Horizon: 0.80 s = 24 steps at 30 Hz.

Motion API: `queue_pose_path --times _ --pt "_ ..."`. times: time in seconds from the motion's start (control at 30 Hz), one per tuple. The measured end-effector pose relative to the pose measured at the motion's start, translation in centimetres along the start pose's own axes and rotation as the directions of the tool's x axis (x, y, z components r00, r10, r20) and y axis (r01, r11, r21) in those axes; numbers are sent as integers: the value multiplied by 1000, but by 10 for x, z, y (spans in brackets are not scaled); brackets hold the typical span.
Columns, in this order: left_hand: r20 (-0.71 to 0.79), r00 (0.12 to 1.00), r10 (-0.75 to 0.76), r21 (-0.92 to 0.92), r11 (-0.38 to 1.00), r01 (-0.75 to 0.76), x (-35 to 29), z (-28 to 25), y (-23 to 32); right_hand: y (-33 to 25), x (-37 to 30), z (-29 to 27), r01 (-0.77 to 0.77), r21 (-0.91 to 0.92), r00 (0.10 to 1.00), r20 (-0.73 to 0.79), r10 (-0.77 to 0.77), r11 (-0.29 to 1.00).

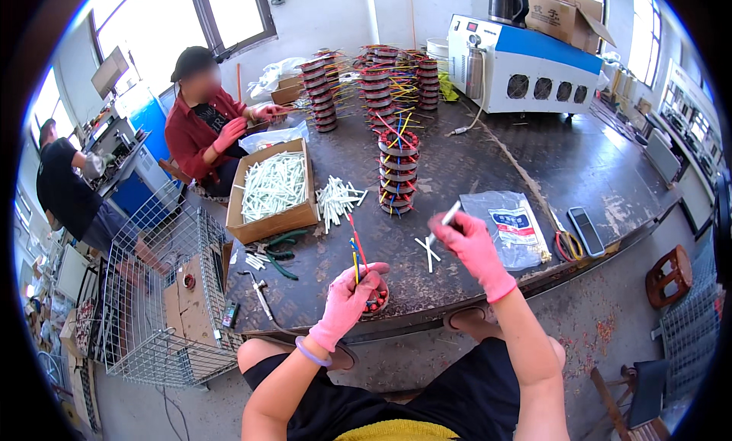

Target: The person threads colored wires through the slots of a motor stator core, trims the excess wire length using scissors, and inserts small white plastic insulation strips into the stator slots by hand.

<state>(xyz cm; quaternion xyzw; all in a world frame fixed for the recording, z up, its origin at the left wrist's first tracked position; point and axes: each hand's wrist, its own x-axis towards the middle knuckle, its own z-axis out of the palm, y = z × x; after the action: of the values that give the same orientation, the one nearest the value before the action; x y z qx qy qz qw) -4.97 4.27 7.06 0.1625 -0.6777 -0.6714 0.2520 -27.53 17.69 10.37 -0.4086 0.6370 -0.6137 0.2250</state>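
My left hand (343, 302), in a pink glove, is closed around the lead wires (356, 252) of a small ring-shaped motor stator (377, 304) at the table's near edge. Red, yellow and blue leads stick up above the fingers; the hand hides part of the ring. Raised to the right, my pink-gloved right hand (476, 252) pinches a thin white sleeve tube (451, 213), slightly blurred. Two white tubes (428, 253) lie crossed on the table between the hands. Beyond them stands a stack of wound stators (398, 178) with coloured leads.
A cardboard box (271, 229) of white tubes and a loose tube pile (335, 203) are left of centre. Green-handled pliers (284, 267) and a torch-like tool (261, 296) lie nearer. Scissors (568, 245), a phone (585, 231) and a plastic bag (507, 227) lie right. A co-worker (210, 125) sits far left.
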Motion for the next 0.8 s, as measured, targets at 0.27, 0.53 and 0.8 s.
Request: queue_pose_path --times 0.27,0.53,0.8 --pt "67 996 57 -51 997 -54 -5 -1 -9 -107 35 51 116 97 976 172 -132 989" --pt "72 997 17 -85 996 -11 -7 5 3 -109 40 53 142 -21 970 201 -135 990" --pt "48 999 12 -116 993 -6 -6 2 0 -120 34 52 75 -76 963 266 -52 994"
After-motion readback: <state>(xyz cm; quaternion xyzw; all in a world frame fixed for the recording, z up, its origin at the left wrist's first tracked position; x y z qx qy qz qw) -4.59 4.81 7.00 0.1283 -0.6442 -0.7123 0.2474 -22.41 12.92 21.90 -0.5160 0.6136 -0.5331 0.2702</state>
